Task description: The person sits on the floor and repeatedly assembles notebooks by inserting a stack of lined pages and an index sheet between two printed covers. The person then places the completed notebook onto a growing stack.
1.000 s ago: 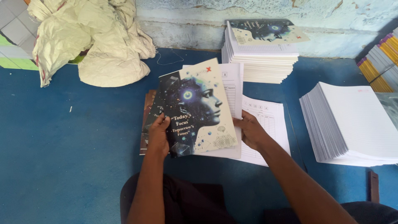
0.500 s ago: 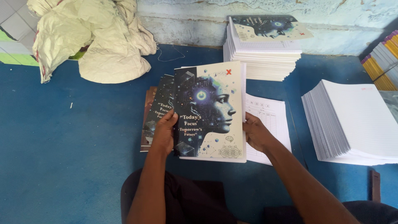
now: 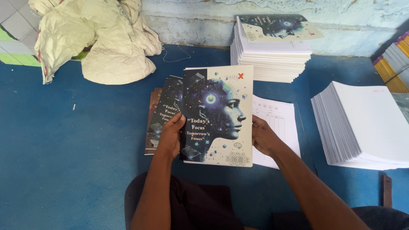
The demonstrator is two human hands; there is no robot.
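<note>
I hold a notebook (image 3: 219, 115) upright in front of me; its cover shows a head in profile on a dark and cream ground. My left hand (image 3: 170, 136) grips its left edge and my right hand (image 3: 264, 136) grips its right edge. Under and left of it lies another notebook with the same cover (image 3: 166, 110) on a small pile on the blue floor. A printed white sheet (image 3: 277, 123) lies behind my right hand.
A tall stack of notebooks (image 3: 272, 51) stands by the far wall. A thick stack of ruled white pages (image 3: 366, 123) sits at the right. Crumpled cream sacks (image 3: 93, 38) lie at the far left. Yellow-edged books (image 3: 394, 68) are at the right edge.
The notebook has been lifted off the pile and turned from a tilt to upright, moving right. Both hands stayed on its edges.
</note>
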